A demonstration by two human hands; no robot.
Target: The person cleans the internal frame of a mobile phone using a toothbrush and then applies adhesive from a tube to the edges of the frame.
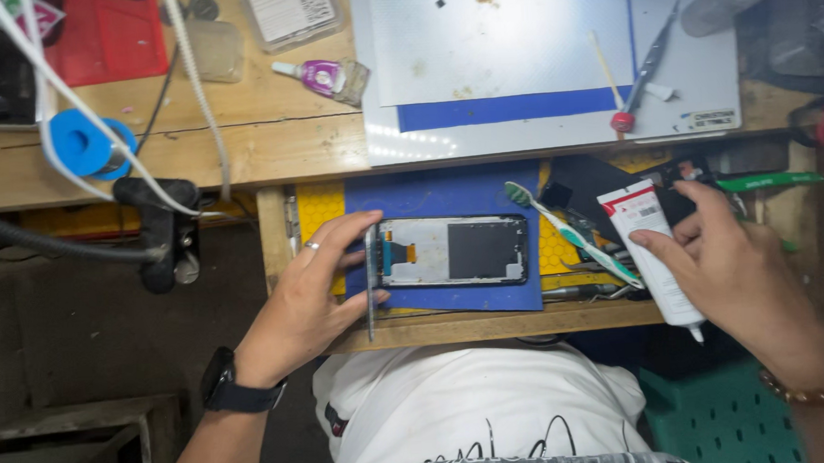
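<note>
low in the frame, a white shirt [480,409] and a black wristwatch [222,386] on the left wrist. just above, left hand [317,287] in the centre left, fingers spread and curled around the near end of an opened phone frame [453,251], thumb and fingertips steadying it along with a thin dark strip [371,281] standing on edge at that end. phone frame lying flat on a blue mat [448,197] in a pulled-out drawer tray at the middle of the frame, inner side up, an orange flex ribbon and a dark square patch showing. right hand [723,255] at the right, closed around a white tube [652,253] with its nozzle pointing down toward the lower right, away from the phone. seemingly the adhesive step: frame held ready, tube not yet brought over; next move would call for turning the nozzle toward the frame edge and a light, even squeeze. between tube and phone, a green and white toothbrush [574,236]. farther up, on the wooden table [242,146], a grey mat [553,59], tweezers [650,59], a small glue bottle [327,78], and a blue solder spool [86,142] at upper left.
</note>
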